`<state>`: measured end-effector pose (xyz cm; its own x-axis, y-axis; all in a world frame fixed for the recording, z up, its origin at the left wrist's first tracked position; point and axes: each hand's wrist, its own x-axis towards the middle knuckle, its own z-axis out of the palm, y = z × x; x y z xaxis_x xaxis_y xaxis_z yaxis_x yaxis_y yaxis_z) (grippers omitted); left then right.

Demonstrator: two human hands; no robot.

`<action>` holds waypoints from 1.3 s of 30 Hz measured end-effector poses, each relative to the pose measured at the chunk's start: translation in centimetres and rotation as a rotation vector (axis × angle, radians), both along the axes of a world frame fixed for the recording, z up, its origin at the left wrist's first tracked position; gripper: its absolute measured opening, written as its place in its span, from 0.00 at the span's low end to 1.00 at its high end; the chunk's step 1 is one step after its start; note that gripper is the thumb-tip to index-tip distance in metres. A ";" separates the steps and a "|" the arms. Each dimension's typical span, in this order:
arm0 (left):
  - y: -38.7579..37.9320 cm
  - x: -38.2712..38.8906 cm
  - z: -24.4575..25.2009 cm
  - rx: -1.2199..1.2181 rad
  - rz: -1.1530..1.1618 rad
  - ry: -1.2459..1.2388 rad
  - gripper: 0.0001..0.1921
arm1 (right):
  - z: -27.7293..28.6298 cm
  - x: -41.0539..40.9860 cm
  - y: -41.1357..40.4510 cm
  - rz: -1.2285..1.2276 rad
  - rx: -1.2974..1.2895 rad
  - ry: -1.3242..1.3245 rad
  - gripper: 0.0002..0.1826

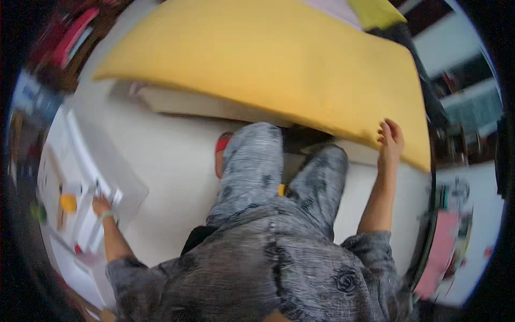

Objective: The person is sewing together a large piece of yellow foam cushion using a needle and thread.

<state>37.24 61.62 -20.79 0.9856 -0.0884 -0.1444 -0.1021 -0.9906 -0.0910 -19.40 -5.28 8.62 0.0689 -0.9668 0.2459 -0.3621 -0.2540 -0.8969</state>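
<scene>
My left hand [101, 205] is at the edge of a white piece of furniture [82, 161], which looks like a drawer unit. A pale band circles that wrist. Blur hides whether the fingers grip the edge. Over the near right edge of a yellow-topped table [257, 60], my right hand [391, 137] is raised with its fingers loosely bent and nothing in it. Whether it touches the tabletop is unclear. An orange-yellow object [68, 203] and a small red item [78, 248] are on or in the white furniture beside my left hand.
My legs [253, 173] are bent before the table, with a red shoe [223, 141] on the pale floor [173, 161]. Yellow-green cloth [378, 14] lies at the table's far right corner. A pink flat object [438, 253] and blurred shelves [470, 100] are at right.
</scene>
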 end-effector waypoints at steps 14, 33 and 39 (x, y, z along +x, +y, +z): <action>-1.8 -1.0 4.3 -0.134 -0.067 -0.074 0.15 | -3.4 -5.3 5.4 -0.077 0.163 -0.168 0.06; -42.9 -31.7 23.3 -1.142 -0.894 0.585 0.15 | -7.2 9.2 15.6 0.877 0.560 -0.398 0.20; -51.1 -38.8 24.9 -1.288 -1.117 0.620 0.15 | -6.8 6.5 12.9 0.405 0.634 -0.621 0.18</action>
<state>-1.56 10.51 4.08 0.2269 -0.9390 0.2584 -0.4119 0.1479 0.8991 -12.92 7.65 1.82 0.4590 -0.8639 -0.2071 0.2298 0.3407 -0.9117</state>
